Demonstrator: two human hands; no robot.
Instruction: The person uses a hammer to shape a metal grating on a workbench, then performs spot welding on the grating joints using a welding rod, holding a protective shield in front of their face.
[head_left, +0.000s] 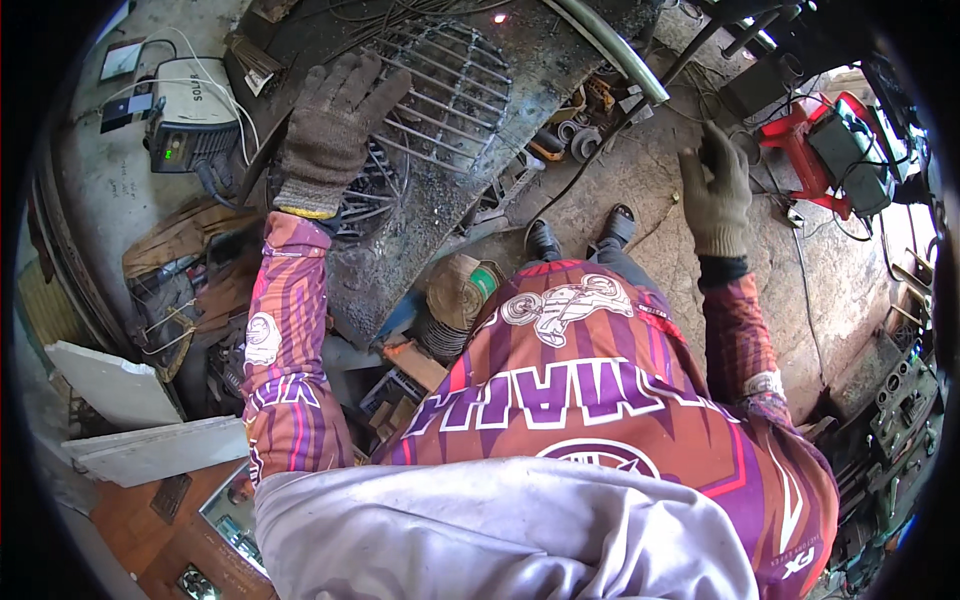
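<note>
My left hand (335, 125), in a grey-brown knit glove, is stretched out flat with its fingers apart beside a round metal grate (455, 95) of parallel welded rods. The fingertips overlap the grate's left edge; whether they press on it I cannot tell. Partly under that hand, a second round piece with radiating bars (375, 195) lies on the dark, scarred metal worktable (400, 265). My right hand (718, 195), in a similar glove, hangs over the floor away from the table. Its fingers are loosely bent, thumb apart, and nothing shows in it.
A pale box-shaped machine (190, 115) with cables and green lights stands left of the table. A curved metal tube (615, 50) juts past the table's far right. A red plastic stool (830, 150) bears a dark cabled box. Tools line the right side; white boards (160, 450) lean left.
</note>
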